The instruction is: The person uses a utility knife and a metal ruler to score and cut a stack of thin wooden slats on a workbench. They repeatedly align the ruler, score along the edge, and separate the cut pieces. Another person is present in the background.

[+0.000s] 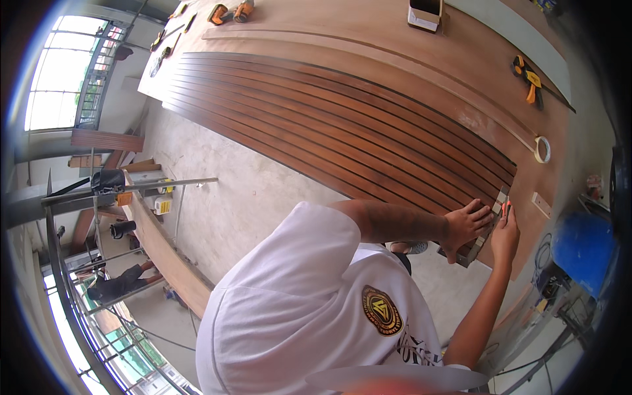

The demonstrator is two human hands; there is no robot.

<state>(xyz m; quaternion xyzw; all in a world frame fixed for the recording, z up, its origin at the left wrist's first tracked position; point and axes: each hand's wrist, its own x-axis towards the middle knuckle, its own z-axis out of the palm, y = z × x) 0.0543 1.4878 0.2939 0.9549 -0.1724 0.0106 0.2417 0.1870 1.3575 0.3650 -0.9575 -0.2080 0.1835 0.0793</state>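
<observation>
A long wooden panel [342,125] of dark brown slats with black grooves lies on a big plywood bench [461,59]. At its near right end my left hand [466,227] presses flat on a metal straightedge [495,209] laid across the slat ends. My right hand [505,238] sits just to the right of it, closed around a small orange-tipped tool [505,209], either a marker or a knife, whose tip rests against the straightedge. My white T-shirt fills the lower middle of the view.
On the bench are a tape roll [542,149], an orange clamp [530,80], a small wood block [541,205], a white box [424,13] and orange power tools [230,12]. A blue barrel [582,247] stands at right. Another person [122,283] works lower left, beyond metal railings.
</observation>
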